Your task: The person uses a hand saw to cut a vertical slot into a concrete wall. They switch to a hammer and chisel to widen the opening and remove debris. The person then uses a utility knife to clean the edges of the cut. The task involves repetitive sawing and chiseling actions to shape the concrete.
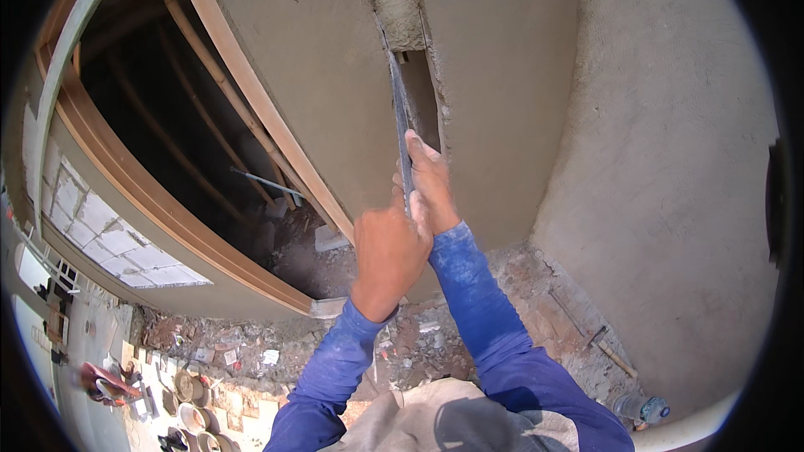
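A long, narrow grey strip (399, 100), seen nearly edge-on, stands along the left edge of a tall slot (421, 100) in the plastered wall (502, 92). My right hand (434, 184) is closed round its lower part, thumb pointing up along it. Just below and to the left, my left hand (389, 255) is curled shut at the strip's lower end, its fingers partly hidden behind the hand's back. The two hands touch or nearly touch. Rough, unsmoothed mortar (394, 0) fills the channel above the slot.
To the left, a wooden frame (260, 109) surrounds a dark opening with poles inside. Rubble (251, 347) covers the ground along the wall. A hammer (615, 356) and a plastic bottle (641, 408) lie at lower right. Buckets (193, 418) and another person (109, 385) are at lower left.
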A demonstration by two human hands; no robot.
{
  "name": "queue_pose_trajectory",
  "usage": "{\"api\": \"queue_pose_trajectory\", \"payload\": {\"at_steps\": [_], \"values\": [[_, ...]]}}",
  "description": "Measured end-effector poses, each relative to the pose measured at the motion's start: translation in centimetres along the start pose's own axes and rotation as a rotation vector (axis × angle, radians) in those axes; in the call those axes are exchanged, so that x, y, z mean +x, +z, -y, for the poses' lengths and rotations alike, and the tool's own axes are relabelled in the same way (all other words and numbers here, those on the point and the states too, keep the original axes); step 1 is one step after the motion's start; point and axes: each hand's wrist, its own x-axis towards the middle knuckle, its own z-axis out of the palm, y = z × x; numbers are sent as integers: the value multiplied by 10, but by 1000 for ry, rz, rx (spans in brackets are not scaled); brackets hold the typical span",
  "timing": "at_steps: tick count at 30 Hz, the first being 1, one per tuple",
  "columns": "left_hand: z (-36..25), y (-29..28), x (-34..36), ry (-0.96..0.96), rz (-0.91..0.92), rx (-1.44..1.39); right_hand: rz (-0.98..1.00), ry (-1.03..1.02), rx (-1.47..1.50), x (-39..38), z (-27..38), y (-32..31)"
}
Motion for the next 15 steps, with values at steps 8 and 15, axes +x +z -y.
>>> {"api": "queue_pose_trajectory", "payload": {"at_steps": [8,15], "values": [[-30,31,-18,181,29,-22,100,114,228,-37,38,-53],[-52,31,55,325,-193,64,119,-85,5,12,74,-39]]}}
